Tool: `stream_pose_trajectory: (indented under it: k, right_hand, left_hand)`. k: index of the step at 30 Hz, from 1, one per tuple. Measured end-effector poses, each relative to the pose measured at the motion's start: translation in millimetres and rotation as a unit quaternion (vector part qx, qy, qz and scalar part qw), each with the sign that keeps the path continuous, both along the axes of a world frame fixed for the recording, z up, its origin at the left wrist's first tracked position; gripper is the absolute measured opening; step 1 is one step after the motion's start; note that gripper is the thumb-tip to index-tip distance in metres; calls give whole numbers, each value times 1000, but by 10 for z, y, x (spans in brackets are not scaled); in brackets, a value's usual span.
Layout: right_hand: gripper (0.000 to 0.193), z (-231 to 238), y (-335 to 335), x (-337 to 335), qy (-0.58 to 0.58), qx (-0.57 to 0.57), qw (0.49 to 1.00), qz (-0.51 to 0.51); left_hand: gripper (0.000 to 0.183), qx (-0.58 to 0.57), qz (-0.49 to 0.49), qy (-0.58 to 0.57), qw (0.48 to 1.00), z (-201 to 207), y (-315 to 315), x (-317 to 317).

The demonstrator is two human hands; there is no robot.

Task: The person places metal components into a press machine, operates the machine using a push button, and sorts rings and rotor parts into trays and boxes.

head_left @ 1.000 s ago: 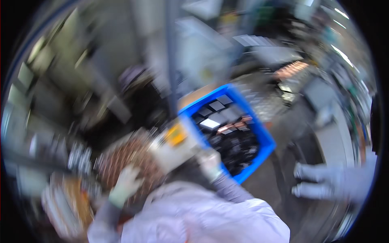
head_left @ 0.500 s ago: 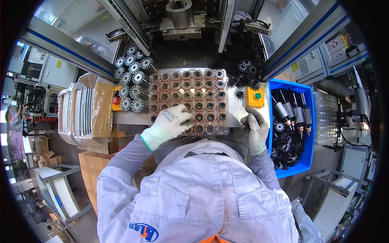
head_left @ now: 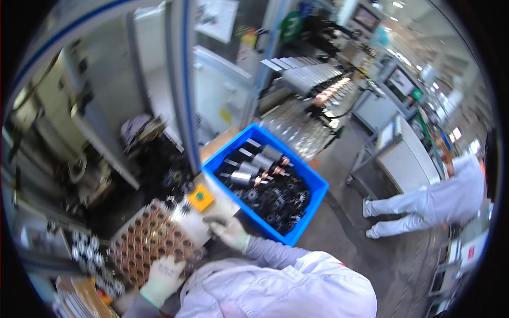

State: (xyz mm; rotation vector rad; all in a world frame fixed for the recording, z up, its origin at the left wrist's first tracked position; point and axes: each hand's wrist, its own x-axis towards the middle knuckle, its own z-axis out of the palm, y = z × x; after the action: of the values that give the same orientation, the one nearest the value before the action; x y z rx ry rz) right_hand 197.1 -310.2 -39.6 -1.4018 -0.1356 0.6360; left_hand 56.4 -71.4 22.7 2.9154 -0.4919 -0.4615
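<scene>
My left hand (head_left: 162,279), in a white glove, lies over the near edge of a clear tray (head_left: 120,233) with rows of copper-coloured rings. Its fingers are smeared by motion, and I cannot see anything held. My right hand (head_left: 232,233), gloved with dark fingertips, is at the front edge of a pale metal plate (head_left: 192,227). Its fingers are apart and nothing shows between them. A yellow button box (head_left: 200,197) with a green button sits just beyond the right hand.
A blue bin (head_left: 313,204) right of my right hand holds black toothed parts (head_left: 273,204) and several shafted rotors (head_left: 246,176). Silvery toothed stacks (head_left: 87,252) stand left of the tray. Machine posts rise behind. Another person (head_left: 450,191) stands bent over at far right.
My view has swung to the right, bringing the blue bin to the middle and another person into sight. Both hands remain beside the tray and the plate.
</scene>
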Motion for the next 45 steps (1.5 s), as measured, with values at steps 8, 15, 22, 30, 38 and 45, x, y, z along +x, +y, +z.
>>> stream_pose_trajectory:
  k: [8, 15, 22, 30, 38, 45]
  right_hand:
    - [29, 57, -108, 74, 54, -16, 998, -18]
    - [29, 123, -164, 136, 62, -31, 997, -18]
    - [37, 107, 40, 180, 9, -19, 993, 116]
    - [38, 223, 284, 59, -123, -99, 967, 200]
    - [37, 272, 215, 98, -32, -64, 988, 134]
    - [37, 295, 143, 123, -113, -92, 980, 138]
  left_hand:
    - [41, -114, -55, 41, 991, 36, 103, 193]
    - [20, -216, 82, -9, 973, 145, -1, -1]
    - [25, -459, 313, -43, 830, -207, 52, 44]
    - [27, -465, 279, -166, 824, -293, -410, 548]
    - [26, -426, 287, -206, 833, -150, -560, 615]
    - [34, -550, 340, 23, 763, 64, -625, 615]
